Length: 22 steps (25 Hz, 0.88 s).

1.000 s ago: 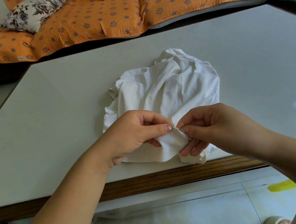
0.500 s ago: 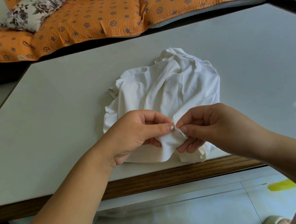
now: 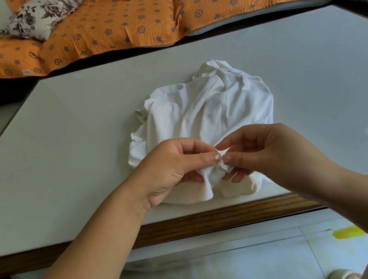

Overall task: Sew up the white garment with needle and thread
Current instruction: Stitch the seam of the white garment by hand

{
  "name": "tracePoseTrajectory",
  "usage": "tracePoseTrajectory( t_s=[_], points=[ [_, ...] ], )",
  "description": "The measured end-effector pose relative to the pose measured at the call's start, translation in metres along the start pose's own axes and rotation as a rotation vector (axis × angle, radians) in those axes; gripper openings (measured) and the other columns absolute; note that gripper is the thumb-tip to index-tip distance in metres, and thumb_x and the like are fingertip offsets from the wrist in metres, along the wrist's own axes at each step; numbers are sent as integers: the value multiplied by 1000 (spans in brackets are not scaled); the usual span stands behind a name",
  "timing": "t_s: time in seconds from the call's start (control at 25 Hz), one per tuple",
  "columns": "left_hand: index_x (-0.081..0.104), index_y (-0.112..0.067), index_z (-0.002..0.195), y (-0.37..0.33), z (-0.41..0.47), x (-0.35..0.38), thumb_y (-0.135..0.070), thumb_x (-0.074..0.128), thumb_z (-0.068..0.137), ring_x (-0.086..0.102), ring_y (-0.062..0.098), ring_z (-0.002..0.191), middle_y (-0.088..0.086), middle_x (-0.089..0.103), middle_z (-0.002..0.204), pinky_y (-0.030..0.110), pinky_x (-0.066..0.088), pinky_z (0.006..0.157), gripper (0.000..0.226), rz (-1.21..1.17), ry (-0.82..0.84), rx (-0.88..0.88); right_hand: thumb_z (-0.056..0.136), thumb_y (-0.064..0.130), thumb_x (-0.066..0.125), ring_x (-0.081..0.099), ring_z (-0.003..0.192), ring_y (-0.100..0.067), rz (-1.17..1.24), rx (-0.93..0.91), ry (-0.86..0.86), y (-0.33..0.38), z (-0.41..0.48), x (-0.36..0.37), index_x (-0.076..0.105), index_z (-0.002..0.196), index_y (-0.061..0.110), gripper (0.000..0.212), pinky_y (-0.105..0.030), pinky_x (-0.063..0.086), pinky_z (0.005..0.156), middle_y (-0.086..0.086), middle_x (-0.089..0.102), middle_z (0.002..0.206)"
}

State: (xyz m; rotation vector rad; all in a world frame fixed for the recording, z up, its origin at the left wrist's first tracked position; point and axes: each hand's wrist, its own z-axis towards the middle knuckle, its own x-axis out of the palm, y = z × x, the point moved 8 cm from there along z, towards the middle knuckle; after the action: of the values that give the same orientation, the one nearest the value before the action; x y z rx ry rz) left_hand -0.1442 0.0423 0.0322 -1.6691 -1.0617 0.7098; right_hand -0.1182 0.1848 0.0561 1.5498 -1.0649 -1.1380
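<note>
Garment (image 3: 210,114) bunched on table (image 3: 77,150) w/ left hand (image 3: 172,167) & right hand (image 3: 270,153) both pinching its near fold.

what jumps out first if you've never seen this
A crumpled white garment lies on the pale table, and at its near edge the left hand and right hand pinch one small fold. Behind, an orange patterned cover fills the top of the view.

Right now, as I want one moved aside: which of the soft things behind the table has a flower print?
The floral pillow, grey roses on cream, at the far left; the orange cover bears only stars and wheels.
</note>
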Motion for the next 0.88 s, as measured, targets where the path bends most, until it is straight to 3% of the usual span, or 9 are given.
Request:
tracePoseTrajectory(
  t_s=[0.32,0.48,0.6,0.68,0.76,0.84,0.88],
  points=[
    [71,-9,86,8,1,0,-19,72,64,64,5,59,1,70,71,15,48,49,24,-92,-48,-85,86,11,71,73,66,-11,-60,-133,-40,5,-5,5,75,89,19,9,-15,55,64,3,76,74],
    [71,-10,88,9,2,3,-19,73,65,63,3,60,-2,70,72,15,48,49,25,-99,-42,-117,89,14,69,67,56,-5,-120,-157,-124,9,-2,0,72,82,22,11,-15,52,54,8,72,69],
    [70,-9,88,10,0,3,-17,73,67,62,4,58,-3,70,69,15,49,48,22,-114,-21,-141,92,21,66,61,48,-8,-147,-152,-221,13,6,-16,69,83,21,9,-18,44,44,11,74,77],
    [72,-8,87,12,-1,4,-16,74,67,63,5,62,-1,71,73,16,49,48,22,-112,-9,-165,95,22,62,52,45,-12,-25,-113,-191,10,13,-19,65,85,16,12,-19,37,42,4,76,87],
    [76,-9,86,13,-1,3,-17,75,65,64,6,66,0,72,76,16,50,49,22,-102,-13,-178,98,19,56,50,43,-13,264,-13,-107,3,19,-15,59,87,12,13,-19,36,39,-5,77,93],
    [78,-11,82,14,0,4,-18,75,64,64,6,66,0,72,78,16,50,50,20,-87,-13,-183,99,15,52,65,53,-17,499,68,-54,0,22,-13,56,89,12,12,-20,46,43,-11,76,93],
    [78,-12,81,14,0,4,-18,75,64,65,6,66,0,73,77,16,50,50,18,-83,-10,-184,100,15,51,72,66,-21,486,79,-70,-2,25,-17,56,90,12,12,-23,53,51,-10,76,92]
  ],
)
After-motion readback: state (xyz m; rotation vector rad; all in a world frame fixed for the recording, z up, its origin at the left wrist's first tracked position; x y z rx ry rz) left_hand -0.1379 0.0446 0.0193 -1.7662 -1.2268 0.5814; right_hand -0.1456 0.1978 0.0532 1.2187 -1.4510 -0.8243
